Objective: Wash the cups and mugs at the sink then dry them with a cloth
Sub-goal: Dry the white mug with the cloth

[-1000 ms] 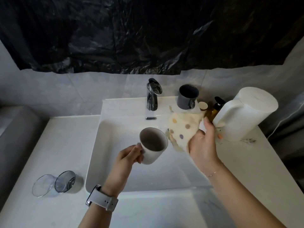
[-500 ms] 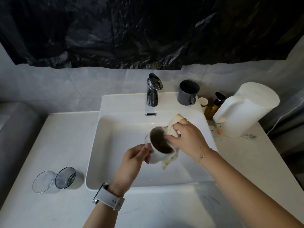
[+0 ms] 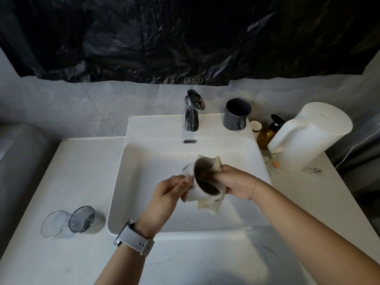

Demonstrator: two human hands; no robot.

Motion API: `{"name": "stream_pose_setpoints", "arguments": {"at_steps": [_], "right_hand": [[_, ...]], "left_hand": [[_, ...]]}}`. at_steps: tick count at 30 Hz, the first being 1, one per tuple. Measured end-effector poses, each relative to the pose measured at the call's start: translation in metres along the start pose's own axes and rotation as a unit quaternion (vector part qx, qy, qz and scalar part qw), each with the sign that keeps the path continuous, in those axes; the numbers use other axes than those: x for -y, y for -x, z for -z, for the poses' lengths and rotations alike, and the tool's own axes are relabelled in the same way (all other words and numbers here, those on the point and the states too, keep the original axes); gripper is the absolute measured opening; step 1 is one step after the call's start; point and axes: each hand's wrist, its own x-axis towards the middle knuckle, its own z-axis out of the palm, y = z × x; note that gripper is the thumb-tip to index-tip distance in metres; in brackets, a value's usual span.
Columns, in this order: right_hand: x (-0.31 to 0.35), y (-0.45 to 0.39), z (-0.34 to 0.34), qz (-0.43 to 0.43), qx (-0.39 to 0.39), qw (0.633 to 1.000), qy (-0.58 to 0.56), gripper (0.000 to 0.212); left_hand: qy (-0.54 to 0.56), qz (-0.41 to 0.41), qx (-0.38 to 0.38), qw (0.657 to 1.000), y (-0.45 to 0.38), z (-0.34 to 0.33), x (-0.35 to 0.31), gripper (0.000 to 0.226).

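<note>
White mug (image 3: 195, 190) held tilted above the sink (image 3: 144, 161) — left hand (image 3: 164, 194) fingers clamped on its side, right hand (image 3: 232, 182) fingers closed on the cloth (image 3: 207, 206) pushed inside — the mug is best rotated against the cloth until the interior is dried.

We see a chrome tap (image 3: 192, 112) at the back of the basin. To its right stand a small round jar (image 3: 256, 126), an amber pump bottle (image 3: 268, 132) and a white kettle (image 3: 308, 136) on the counter (image 3: 205, 262). Black plastic sheeting (image 3: 185, 38) hangs across the tiled wall (image 3: 82, 103).
</note>
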Motion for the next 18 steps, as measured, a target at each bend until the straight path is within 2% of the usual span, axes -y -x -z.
{"name": "stream_pose_setpoints", "arguments": {"at_steps": [2, 4, 6, 9, 11, 14, 15, 18], "right_hand": [[-0.002, 0.0, -0.005, 0.043, -0.041, 0.993, 0.1, 0.007], [-0.004, -0.003, -0.012, 0.131, -0.159, 0.945, 0.255, 0.008], [-0.001, 0.001, -0.021, 0.207, -0.242, 0.899, 0.3, 0.009], [0.003, 0.002, -0.03, 0.254, -0.274, 0.859, 0.351, 0.024], [0.003, 0.003, -0.034, 0.253, -0.263, 0.851, 0.377, 0.03], [0.003, 0.006, -0.038, 0.291, -0.29, 0.812, 0.416, 0.023], [0.004, 0.008, -0.038, 0.303, -0.308, 0.816, 0.385, 0.028], [0.014, 0.012, -0.039, 0.284, -0.34, 0.862, 0.247, 0.045]], "left_hand": [[-0.014, 0.008, 0.004, 1.0, 0.003, 0.001, 0.003, 0.05], [-0.027, 0.014, -0.006, 1.0, 0.005, 0.004, 0.004, 0.05], [-0.039, 0.012, -0.015, 0.999, 0.003, 0.008, 0.001, 0.05], [-0.057, 0.015, -0.026, 0.998, -0.001, 0.016, -0.004, 0.05], [-0.039, 0.028, -0.025, 0.999, -0.001, 0.023, -0.005, 0.049], [0.03, 0.057, -0.052, 0.997, 0.005, 0.033, 0.001, 0.051], [0.068, 0.069, -0.072, 0.993, 0.009, 0.036, 0.004, 0.052], [0.157, 0.081, -0.155, 0.972, 0.023, 0.05, 0.013, 0.05]]}}
